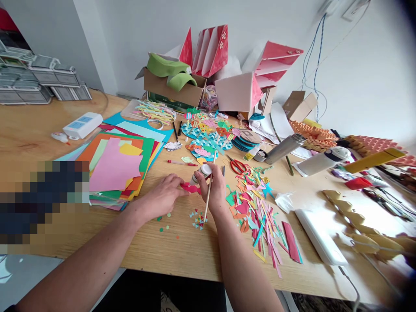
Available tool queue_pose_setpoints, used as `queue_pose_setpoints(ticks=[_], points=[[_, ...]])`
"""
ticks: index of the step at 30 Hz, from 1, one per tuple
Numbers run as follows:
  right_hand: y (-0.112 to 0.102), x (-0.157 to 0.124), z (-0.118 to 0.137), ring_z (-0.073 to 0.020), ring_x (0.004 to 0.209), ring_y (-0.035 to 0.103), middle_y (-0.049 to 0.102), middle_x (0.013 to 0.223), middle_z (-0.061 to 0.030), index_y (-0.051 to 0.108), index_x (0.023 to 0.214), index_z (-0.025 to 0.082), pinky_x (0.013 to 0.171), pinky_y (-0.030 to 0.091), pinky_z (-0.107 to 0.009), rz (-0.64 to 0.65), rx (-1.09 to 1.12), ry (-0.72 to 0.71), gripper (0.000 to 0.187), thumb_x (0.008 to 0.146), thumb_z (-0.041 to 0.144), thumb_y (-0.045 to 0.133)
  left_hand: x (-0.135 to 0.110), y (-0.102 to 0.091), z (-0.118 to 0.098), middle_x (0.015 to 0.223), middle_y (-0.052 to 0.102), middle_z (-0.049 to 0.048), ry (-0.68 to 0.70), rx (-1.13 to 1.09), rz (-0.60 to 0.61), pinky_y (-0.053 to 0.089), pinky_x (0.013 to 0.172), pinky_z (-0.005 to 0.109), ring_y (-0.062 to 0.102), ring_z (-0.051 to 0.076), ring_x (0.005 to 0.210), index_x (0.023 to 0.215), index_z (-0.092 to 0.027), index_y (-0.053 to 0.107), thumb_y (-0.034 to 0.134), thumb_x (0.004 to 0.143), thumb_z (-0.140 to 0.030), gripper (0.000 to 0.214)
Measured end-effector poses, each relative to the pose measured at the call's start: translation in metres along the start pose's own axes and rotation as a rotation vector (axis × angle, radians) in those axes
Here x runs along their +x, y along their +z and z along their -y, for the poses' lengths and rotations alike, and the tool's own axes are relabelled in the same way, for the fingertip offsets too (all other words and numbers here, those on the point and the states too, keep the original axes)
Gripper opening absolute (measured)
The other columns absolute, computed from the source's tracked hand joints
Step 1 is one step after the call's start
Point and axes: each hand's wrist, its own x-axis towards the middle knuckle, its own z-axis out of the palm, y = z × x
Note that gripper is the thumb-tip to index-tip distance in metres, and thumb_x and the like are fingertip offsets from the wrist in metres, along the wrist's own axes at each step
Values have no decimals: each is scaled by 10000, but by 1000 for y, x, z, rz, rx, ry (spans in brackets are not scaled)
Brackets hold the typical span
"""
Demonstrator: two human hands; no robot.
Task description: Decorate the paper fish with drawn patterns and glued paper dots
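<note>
Red paper (pixel 190 188) | hands — left (pixel 162 196) touching, right (pixel 212 189) gripping stick (pixel 208 197) | table edge (pixel 182 268) near

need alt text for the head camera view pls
Two hands work at a wooden table among paper scraps: the left hand presses a red paper cutout, the right hand grips a thin wooden stick beside a small white pot.

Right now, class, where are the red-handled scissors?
In the head view, the red-handled scissors lie right of the person's right hand, just above the heap of coloured paper scraps.
</note>
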Motion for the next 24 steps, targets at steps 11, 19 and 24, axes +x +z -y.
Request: queue_pose_setpoints(ticks=[11,19,24], points=[[-11,11,-6,-119,561,457,521,664,38,584,924,189,546,360,-256,-229,223,355,346,866,529,603,1,-2,-1,1232,563,73,-17,6,29,392,1103,430,436,255,1248,1263,-325,659,465,781,38,634],[-11,11,-8,-109,551,455,529,660,36,581,903,181,524,348,-247,-203,237,368,370,852,546,612,1,-2,-1,1244,554,68,-19,-7,23,383,1120,436,426,251,1261,1294,-340,635,451,780,41,666],[-4,4,0,-99,530,448,522,646,51,575,970,196,526,357,-239,-85,143,287,333,862,508,620,1,-5,-2,1249,549,84,6,13,38,386,1116,429,419,261,1265,1287,-313,645,472,771,39,648]])
